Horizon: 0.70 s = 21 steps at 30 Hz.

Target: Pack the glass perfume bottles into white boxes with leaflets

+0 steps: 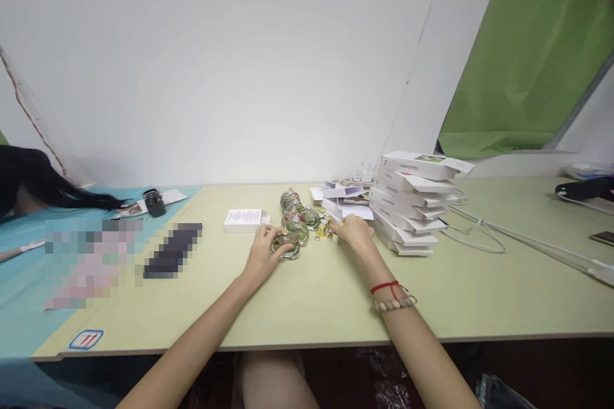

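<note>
My left hand (265, 249) curves its thumb and fingers around the nearest of several low, round glass pieces (286, 244), each with a small gold-coloured top. The piece stays on the table within that grip. More of these greenish clear glass pieces (290, 199) stand close together behind it. To their right lies a cluster of small yellow-gold pieces (322, 229). My right hand (355, 231), with a red cord and a bead bracelet at the wrist, reaches down at this cluster. Its fingers are bent together, and what is between the fingertips is too small to make out.
A white printed box (244, 221) lies left of the glass pieces. Opened white boxes (343, 193) and a tall stack of boxes (407, 204) stand right. White cables (480, 244) run across the table's right side. A dark jar (154, 202) and a person's dark hair (38, 179) are left.
</note>
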Each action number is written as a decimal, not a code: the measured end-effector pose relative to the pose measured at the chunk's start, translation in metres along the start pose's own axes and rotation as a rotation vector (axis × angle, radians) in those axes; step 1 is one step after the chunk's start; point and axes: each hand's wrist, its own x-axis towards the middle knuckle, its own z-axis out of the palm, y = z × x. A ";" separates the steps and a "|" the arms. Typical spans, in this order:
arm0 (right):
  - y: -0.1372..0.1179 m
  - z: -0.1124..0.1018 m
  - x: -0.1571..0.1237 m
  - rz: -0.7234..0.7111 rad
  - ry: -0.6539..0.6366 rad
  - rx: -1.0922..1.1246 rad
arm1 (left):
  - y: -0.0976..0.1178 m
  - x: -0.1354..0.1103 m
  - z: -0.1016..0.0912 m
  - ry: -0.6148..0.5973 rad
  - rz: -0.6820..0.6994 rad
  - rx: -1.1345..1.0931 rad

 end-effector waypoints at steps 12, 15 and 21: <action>-0.017 0.001 -0.004 -0.339 0.122 0.544 | 0.000 -0.006 0.005 -0.101 -0.024 -0.100; -0.016 0.002 -0.003 -0.471 0.170 0.582 | 0.003 -0.005 0.002 -0.148 0.027 -0.028; -0.008 -0.007 -0.002 -0.467 0.096 0.566 | 0.011 -0.003 -0.002 -0.105 0.107 0.095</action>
